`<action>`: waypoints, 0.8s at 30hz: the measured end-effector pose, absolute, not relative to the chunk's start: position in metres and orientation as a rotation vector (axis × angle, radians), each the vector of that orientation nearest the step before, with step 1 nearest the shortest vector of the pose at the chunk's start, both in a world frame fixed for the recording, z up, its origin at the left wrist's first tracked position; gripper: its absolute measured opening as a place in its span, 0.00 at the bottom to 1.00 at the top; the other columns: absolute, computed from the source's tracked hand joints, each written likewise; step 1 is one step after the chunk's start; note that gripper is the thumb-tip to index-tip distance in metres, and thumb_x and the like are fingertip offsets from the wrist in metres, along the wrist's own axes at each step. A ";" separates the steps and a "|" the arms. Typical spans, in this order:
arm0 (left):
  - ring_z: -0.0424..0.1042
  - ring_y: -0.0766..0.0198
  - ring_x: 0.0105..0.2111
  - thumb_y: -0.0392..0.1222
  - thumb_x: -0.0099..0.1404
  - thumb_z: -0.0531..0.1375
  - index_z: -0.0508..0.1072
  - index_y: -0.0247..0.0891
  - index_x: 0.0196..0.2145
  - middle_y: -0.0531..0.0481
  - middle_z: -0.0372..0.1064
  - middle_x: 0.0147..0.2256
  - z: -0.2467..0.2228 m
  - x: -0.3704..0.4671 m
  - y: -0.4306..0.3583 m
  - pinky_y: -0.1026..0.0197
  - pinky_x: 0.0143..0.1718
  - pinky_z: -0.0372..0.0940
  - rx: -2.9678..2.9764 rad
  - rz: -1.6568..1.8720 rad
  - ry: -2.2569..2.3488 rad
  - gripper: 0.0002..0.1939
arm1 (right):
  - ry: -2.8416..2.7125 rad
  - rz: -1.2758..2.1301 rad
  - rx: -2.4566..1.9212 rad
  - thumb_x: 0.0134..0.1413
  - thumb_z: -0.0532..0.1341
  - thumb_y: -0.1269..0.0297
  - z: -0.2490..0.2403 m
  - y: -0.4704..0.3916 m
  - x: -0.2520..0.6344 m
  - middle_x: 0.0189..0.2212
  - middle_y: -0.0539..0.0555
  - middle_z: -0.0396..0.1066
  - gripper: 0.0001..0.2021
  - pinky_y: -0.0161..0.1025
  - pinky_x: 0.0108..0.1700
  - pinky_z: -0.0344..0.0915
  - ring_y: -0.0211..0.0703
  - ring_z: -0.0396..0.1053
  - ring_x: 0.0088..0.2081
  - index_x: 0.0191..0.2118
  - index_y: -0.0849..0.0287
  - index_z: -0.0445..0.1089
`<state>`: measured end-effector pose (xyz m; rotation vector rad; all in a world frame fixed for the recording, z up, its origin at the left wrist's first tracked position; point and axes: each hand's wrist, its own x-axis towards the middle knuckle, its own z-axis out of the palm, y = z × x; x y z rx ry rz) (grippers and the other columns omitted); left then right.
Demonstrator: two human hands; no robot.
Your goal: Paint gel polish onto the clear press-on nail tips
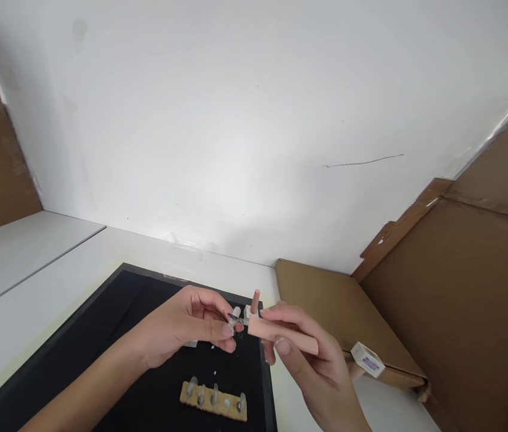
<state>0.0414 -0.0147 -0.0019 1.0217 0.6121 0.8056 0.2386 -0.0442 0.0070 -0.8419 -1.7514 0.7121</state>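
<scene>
My left hand is closed, pinching a small clear nail tip between thumb and fingers. My right hand grips the long peach handle of a nail polish brush. The brush end points left and reaches the nail tip; whether the bristles touch it is too small to tell. Just behind the brush, a small bottle with a brown cap shows partly. Below the hands, a tan holder strip carries several clear nail tips standing upright on the black mat.
The black mat lies on a white table against a white wall. At right rests a flat cardboard box, with a small white block-shaped item with a purple label by its front edge. Brown cardboard panels flank the space.
</scene>
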 end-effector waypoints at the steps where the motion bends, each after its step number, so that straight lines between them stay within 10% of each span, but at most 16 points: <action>1: 0.74 0.68 0.25 0.37 0.49 0.69 0.76 0.33 0.27 0.52 0.75 0.23 -0.001 0.041 -0.015 0.66 0.31 0.66 1.025 0.806 0.615 0.07 | -1.768 0.711 -0.836 0.58 0.58 0.57 0.007 -0.045 0.238 0.28 0.50 0.71 0.07 0.33 0.26 0.63 0.37 0.67 0.24 0.39 0.48 0.71; 24: 0.74 0.67 0.26 0.39 0.50 0.69 0.76 0.34 0.28 0.51 0.75 0.24 -0.004 0.040 -0.015 0.65 0.32 0.65 1.088 0.826 0.613 0.09 | -2.043 0.373 -0.656 0.49 0.54 0.82 0.019 -0.050 0.235 0.27 0.50 0.62 0.20 0.34 0.28 0.62 0.37 0.64 0.28 0.43 0.52 0.70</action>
